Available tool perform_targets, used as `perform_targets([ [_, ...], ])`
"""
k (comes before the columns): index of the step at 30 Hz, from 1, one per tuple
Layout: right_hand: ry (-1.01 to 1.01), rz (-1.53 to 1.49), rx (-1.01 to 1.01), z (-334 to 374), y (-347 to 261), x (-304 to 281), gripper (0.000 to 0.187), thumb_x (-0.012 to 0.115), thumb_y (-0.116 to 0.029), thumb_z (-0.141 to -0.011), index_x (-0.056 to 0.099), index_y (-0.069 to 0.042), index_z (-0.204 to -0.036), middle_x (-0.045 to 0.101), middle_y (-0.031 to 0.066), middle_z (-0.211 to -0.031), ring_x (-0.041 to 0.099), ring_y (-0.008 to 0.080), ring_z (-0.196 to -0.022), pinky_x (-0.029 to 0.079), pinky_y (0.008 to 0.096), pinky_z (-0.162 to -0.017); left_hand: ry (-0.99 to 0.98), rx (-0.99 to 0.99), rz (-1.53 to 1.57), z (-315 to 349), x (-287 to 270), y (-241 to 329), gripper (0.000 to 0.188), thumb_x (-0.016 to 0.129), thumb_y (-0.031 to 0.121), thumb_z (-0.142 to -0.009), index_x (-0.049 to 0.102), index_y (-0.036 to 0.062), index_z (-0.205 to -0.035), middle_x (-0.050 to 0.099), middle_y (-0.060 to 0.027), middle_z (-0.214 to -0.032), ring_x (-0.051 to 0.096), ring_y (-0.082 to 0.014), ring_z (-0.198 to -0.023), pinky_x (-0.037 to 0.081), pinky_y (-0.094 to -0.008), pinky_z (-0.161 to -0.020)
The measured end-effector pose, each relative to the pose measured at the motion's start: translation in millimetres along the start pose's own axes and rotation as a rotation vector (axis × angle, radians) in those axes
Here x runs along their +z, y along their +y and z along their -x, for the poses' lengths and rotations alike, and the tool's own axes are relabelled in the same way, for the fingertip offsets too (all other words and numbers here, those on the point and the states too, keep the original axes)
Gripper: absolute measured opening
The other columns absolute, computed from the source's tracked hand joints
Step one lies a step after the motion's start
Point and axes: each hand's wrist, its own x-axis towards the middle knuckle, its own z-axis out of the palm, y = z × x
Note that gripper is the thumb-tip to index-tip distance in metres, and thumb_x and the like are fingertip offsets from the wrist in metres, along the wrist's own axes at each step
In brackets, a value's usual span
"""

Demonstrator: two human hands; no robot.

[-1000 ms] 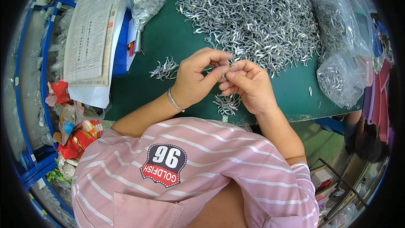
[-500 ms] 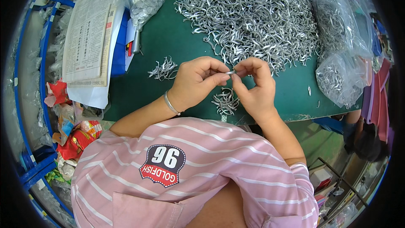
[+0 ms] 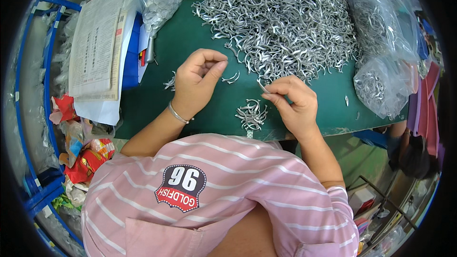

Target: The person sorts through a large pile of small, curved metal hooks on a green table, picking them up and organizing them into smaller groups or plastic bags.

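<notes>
Between its thumb and fingertips, my right hand (image 3: 296, 101) pinches a small curved silvery metal piece (image 3: 262, 86), just off the near edge of the big heap. My left hand (image 3: 196, 80) is closed in a pinch farther left; whatever is at its fingertips is too small to make out. To the right of those fingertips lie a few loose curved pieces (image 3: 232, 79) on the green tabletop (image 3: 209, 107). A small pile of similar pieces (image 3: 251, 115) sits between my forearms near the table's edge. Another small pile (image 3: 170, 82) is partly hidden behind my left hand.
The big heap of curved metal pieces (image 3: 281, 19) covers the far part of the table. Clear bags of pieces (image 3: 376, 88) stand at the right, another bag (image 3: 159, 9) at the far left. Printed papers (image 3: 95, 52) lean beside a blue bin (image 3: 131, 66). Blue shelving (image 3: 19, 90) runs along the left.
My hands have come apart: the left moved left and away from me, the right slightly toward me with a metal piece. Loose pieces now show on the table between them.
</notes>
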Motion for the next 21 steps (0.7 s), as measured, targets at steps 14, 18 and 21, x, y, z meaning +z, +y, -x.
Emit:
perform_targets([
  [14,0.691,0.845,-0.011,21,41,-140,0.009,0.075,-0.006,-0.082,0.070,-0.001,-0.088,0.065,0.0091,-0.086,0.060,0.0202,-0.074,0.048,0.0273,-0.066,-0.251,0.215,-0.738,0,-1,-1,0.019,0.075,0.002,-0.075,0.064,0.0025,-0.091,0.057,-0.0109,-0.092,0.061,-0.0281,-0.077,0.050,-0.0362,-0.069],
  [18,0.780,1.297,0.194,43,57,-204,0.016,0.074,-0.010,-0.084,0.070,-0.001,-0.096,0.067,0.0115,-0.095,0.061,0.0276,-0.089,0.049,0.0340,-0.080,-0.250,0.258,-0.739,-3,3,5,0.018,0.074,0.000,-0.074,0.063,0.0024,-0.089,0.057,-0.0115,-0.094,0.060,-0.0292,-0.081,0.050,-0.0371,-0.072],
  [21,0.756,1.247,0.003,36,63,-187,0.020,0.074,-0.011,-0.083,0.069,-0.001,-0.100,0.067,0.0118,-0.099,0.061,0.0305,-0.097,0.047,0.0386,-0.087,-0.252,0.327,-0.767,-2,5,-2,0.018,0.073,-0.001,-0.074,0.063,0.0016,-0.089,0.056,-0.0119,-0.093,0.060,-0.0304,-0.084,0.049,-0.0374,-0.074],
])
